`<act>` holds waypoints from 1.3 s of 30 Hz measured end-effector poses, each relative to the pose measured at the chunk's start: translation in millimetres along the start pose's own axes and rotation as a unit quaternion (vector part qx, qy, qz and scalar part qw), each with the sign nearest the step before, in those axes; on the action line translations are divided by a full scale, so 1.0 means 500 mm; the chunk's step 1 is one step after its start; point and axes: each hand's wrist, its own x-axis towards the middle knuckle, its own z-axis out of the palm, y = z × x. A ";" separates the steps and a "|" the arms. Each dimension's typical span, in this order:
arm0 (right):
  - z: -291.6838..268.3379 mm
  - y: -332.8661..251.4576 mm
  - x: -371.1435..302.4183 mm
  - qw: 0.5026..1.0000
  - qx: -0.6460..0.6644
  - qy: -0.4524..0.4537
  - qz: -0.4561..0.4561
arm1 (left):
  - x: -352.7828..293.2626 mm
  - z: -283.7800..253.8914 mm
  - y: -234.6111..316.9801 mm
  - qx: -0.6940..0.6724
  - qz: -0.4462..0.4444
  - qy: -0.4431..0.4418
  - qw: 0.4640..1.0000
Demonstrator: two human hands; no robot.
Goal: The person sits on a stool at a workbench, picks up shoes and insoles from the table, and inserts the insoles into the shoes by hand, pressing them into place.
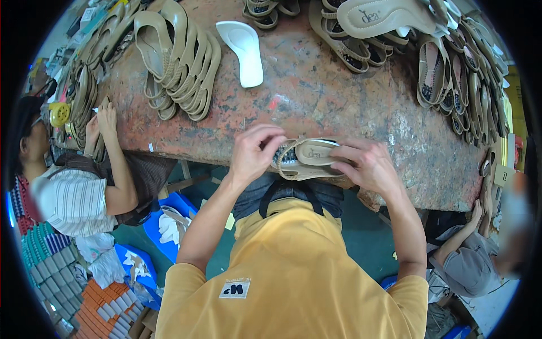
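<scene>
A tan sandal (312, 153) with a braided strap and a beaded front lies at the near edge of the worn reddish worktable (316, 96). My left hand (255, 153) pinches its front end with the fingertips. The heel end is under the fingers of my right hand (367, 165). Both forearms come up from my yellow shirt below.
A white insole (243, 51) lies on the table beyond my hands. Rows of tan sandals are stacked at the back left (180, 62), back middle (361, 34) and right (463, 90). One person sits at the left (84, 186), another at the right (468, 248). Blue bins (164, 226) stand on the floor.
</scene>
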 end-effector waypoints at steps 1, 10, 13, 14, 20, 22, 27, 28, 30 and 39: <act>0.014 -0.006 0.009 1.000 0.004 -0.003 0.001 | -0.011 -0.002 0.005 -0.020 -0.049 0.067 0.996; 0.092 -0.032 0.058 0.998 0.005 -0.022 -0.051 | -0.128 0.014 0.008 -0.248 -0.316 0.048 0.915; 0.099 -0.037 0.059 0.998 -0.022 -0.015 -0.061 | -0.127 0.017 0.010 -0.267 -0.334 0.052 0.902; 0.100 -0.038 0.060 0.998 -0.021 -0.018 -0.062 | -0.126 0.019 0.015 -0.250 -0.327 0.047 0.910; 0.099 -0.049 0.065 0.994 -0.068 -0.024 -0.084 | -0.111 0.012 0.019 -0.177 -0.314 0.007 0.933; 0.102 -0.043 0.062 0.992 -0.079 -0.014 -0.098 | -0.093 0.007 0.032 -0.182 -0.319 -0.011 0.930; 0.108 -0.044 0.069 0.992 -0.085 -0.014 -0.094 | -0.053 0.022 0.038 0.089 -0.238 0.005 0.967; 0.106 -0.044 0.070 0.991 -0.093 -0.013 -0.097 | -0.052 0.031 0.034 0.057 -0.240 0.037 0.968; 0.095 -0.040 0.063 0.991 -0.101 -0.002 -0.093 | -0.060 0.030 0.019 0.049 -0.229 0.036 0.972; 0.062 -0.032 -0.007 0.966 -0.239 0.019 0.096 | -0.056 0.009 0.012 0.060 -0.207 -0.015 0.976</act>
